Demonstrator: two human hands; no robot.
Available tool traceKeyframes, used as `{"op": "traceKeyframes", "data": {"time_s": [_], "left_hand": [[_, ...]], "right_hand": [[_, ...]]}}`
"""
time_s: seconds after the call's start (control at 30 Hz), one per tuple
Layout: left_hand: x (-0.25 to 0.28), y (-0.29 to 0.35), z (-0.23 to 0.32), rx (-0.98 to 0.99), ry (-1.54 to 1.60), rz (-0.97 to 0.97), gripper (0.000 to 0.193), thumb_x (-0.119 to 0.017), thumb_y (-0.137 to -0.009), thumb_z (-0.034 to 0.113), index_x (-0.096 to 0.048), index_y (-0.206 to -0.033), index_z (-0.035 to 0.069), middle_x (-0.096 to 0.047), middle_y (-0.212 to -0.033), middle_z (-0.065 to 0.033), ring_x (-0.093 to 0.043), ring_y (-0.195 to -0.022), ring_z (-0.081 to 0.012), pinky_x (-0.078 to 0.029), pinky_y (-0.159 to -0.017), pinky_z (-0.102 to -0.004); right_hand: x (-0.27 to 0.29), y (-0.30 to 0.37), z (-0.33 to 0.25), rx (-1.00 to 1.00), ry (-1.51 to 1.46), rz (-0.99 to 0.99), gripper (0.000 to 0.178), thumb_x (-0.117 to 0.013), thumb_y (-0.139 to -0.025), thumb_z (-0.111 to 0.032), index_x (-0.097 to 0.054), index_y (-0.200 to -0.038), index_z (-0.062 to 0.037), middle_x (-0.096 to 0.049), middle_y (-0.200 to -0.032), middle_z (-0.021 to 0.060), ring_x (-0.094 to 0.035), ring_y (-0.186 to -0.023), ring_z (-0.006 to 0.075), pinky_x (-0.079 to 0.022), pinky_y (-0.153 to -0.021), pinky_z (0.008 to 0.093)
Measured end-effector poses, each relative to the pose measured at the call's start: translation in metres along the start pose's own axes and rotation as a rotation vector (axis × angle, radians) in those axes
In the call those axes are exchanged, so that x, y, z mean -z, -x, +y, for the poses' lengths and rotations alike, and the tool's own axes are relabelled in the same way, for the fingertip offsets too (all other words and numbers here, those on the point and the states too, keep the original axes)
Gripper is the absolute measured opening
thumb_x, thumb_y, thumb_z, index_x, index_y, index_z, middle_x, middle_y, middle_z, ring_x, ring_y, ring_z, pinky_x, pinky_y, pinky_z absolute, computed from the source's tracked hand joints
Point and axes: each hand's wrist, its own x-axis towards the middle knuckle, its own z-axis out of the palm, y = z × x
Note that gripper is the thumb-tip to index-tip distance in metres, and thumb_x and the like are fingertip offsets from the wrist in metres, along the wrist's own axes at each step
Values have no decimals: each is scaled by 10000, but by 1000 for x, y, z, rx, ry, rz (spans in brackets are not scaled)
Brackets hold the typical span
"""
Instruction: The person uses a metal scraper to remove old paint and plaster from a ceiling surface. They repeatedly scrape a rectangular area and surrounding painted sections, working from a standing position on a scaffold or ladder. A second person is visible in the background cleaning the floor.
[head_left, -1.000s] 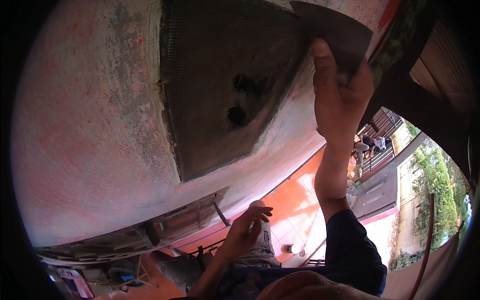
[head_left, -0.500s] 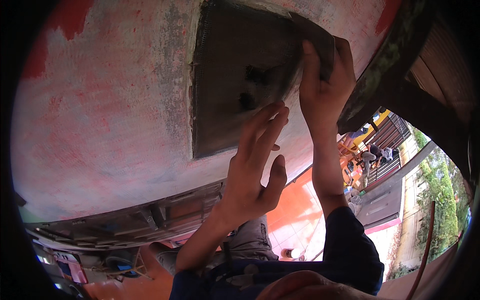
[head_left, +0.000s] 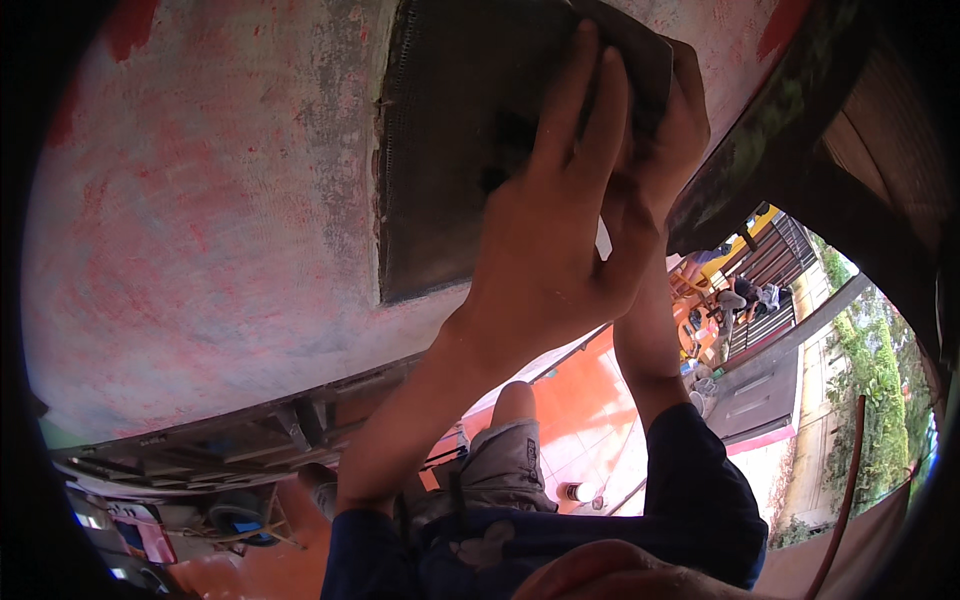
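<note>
A dark, square-cornered panel [head_left: 440, 180] is set into a curved, worn pink-and-white surface [head_left: 220, 220]. Its left border has a ridged, pale-edged seam. At its upper right, my right hand [head_left: 682, 130] is closed round a dark thin sheet [head_left: 645, 62], with the thumb side partly hidden. My left hand [head_left: 550, 230] crosses in front of the panel, index and middle fingers stretched up against the dark sheet. Its thumb lies close to my right wrist; whether they touch, I cannot tell. The left hand covers the panel's lower right part.
A dark beam [head_left: 780, 130] runs along the right. Below the surface is a dark slatted frame [head_left: 300, 425]. On the orange tiled floor [head_left: 590, 400] stands a small white-and-dark can [head_left: 578, 492]. Another person [head_left: 745, 298] sits far off at the right, near a metal fence.
My left hand has moved up and right, from the panel's lower edge to the dark sheet. My right hand stays on the sheet, shifted slightly upward.
</note>
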Motion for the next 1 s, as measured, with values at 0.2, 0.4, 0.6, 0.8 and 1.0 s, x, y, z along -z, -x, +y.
{"op": "traceKeyframes", "data": {"time_s": [0.2, 0.4, 0.6, 0.8, 1.0], "left_hand": [[5, 3, -2, -102, -62, -69, 734, -572, -863, 35, -302, -1543, -21, -290, -1572, -259, -627, -989, -258, -537, -767, -302], [16, 18, 16, 218, 57, 40, 694, -646, -933, 85, -312, -1534, -7, -391, -1445, -207, -555, -1125, -226, -543, -818, -312], [9, 5, 21, 495, 353, 137, 300, -679, -960, 126, -566, -1181, -44, -672, -890, -83, -623, -735, -73, -505, -601, -230], [7, -19, 15, 486, 5, 297, 312, -604, -1016, 288, -644, -953, -15, -592, -740, -4, -459, -638, -39, -356, -518, -269], [7, -36, 11, 333, -186, 455, 346, -609, -1000, 339, -647, -999, -5, -606, -835, -14, -512, -734, -84, -413, -637, -281]], "right_hand": [[22, -2, -26, -379, -237, -43, 264, -585, -990, -183, -581, -1194, -17, -641, -963, 91, -655, -756, 185, -491, -600, 301], [75, 14, -65, -1167, -707, -401, 377, -484, -1072, -326, -553, -1213, 17, -624, -746, 75, -508, -418, 112, -363, -365, 240], [73, 8, -46, -1242, -1058, -528, 315, -506, -1064, -270, -583, -1177, 14, -615, -696, 65, -489, -390, 109, -334, -342, 242], [45, 4, -36, -1135, -1371, -466, 257, -521, -1049, -214, -576, -1132, 22, -642, -735, 92, -555, -423, 155, -398, -368, 282], [21, 22, -46, -1167, -1535, -263, 315, -577, -1020, -170, -518, -1255, 31, -609, -848, 76, -576, -458, 149, -438, -396, 287]]}}
